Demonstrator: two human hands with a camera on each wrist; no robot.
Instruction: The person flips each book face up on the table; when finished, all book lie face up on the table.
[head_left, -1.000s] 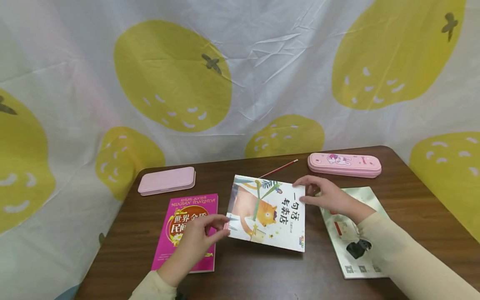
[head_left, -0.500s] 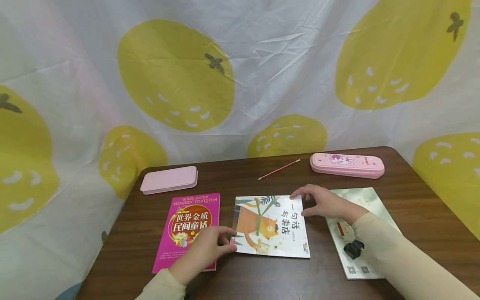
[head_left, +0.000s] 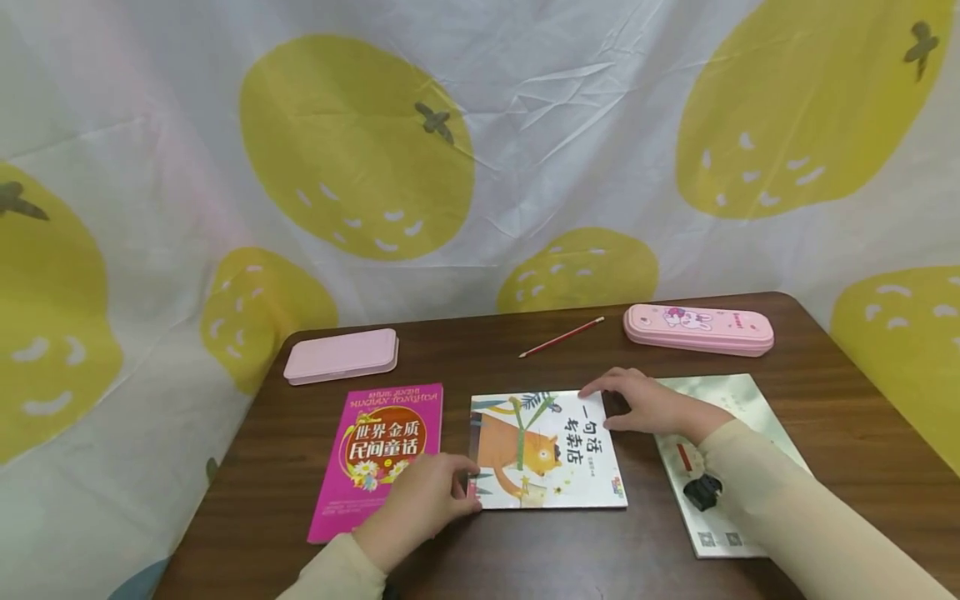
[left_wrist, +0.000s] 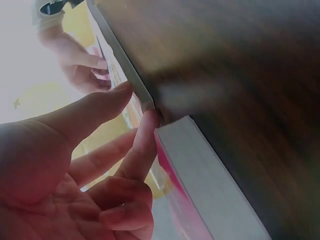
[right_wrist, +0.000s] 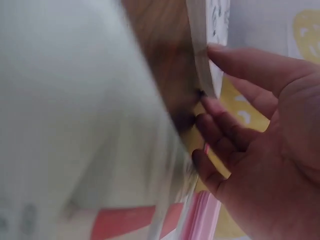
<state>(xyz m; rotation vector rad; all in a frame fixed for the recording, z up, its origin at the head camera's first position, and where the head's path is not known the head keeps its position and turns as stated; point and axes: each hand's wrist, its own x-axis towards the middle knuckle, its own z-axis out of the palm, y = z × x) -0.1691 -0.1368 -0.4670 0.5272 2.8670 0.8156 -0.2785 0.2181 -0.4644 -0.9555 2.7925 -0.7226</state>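
With the left hand pinching the picture book's near-left corner and the right hand pinching its far-right corner, uneven pulls could skew it onto the magenta storybook.

i see two bare hands, the left hand and the right hand, with no rings, gloves or nail colour that i can make out. both arms wear long cream sleeves of a soft plain fabric, with no print or logo, ending in snug cuffs at the wrists. a small black device sits under the right forearm, its strap hidden from me.
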